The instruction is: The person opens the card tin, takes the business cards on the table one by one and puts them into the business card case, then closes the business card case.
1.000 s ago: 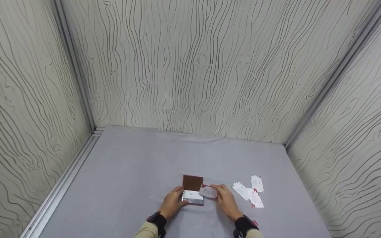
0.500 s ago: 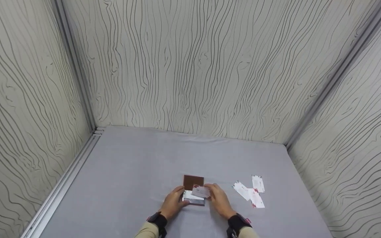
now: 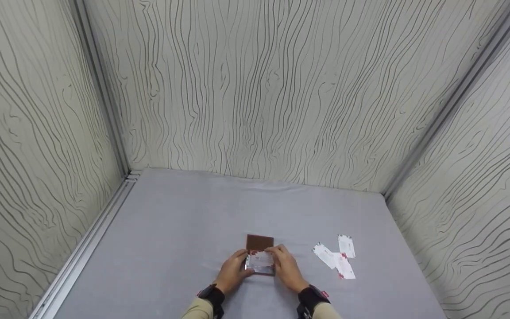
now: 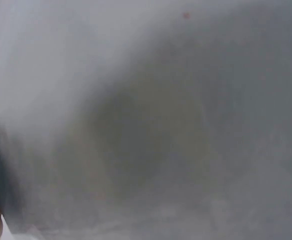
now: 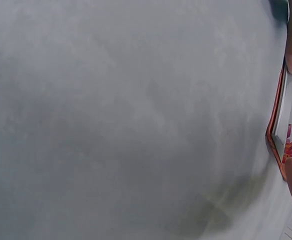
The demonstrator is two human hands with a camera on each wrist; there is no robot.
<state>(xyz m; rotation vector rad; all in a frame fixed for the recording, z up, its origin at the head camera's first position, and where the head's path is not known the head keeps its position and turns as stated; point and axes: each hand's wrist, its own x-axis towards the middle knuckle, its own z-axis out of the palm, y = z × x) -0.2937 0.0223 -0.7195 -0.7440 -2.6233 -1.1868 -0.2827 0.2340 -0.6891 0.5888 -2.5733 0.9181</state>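
An open brown business card case (image 3: pixel 259 241) lies on the cloth, its lid folded back away from the person. White cards and a silvery inner part show in its near half. My left hand (image 3: pixel 230 272) grips the case's left side, thumb at the near edge. Over the near half lies a white business card (image 3: pixel 261 258) with red decoration, its far right part pinched by my right hand (image 3: pixel 287 268). In the right wrist view, a fingertip (image 5: pixel 291 167) touches the card's red corner. The left wrist view shows mostly blurred cloth.
Several loose business cards (image 3: pixel 344 266) lie partly overlapping on the grey cloth (image 3: pixel 184 221), right of my right hand. Patterned wall panels (image 3: pixel 255 88) stand behind and at both sides. A metal rail (image 3: pixel 82 248) runs along the left edge.
My right hand has moved left with the business card, from beside the case to over its near half. The left hand keeps its grip on the case.
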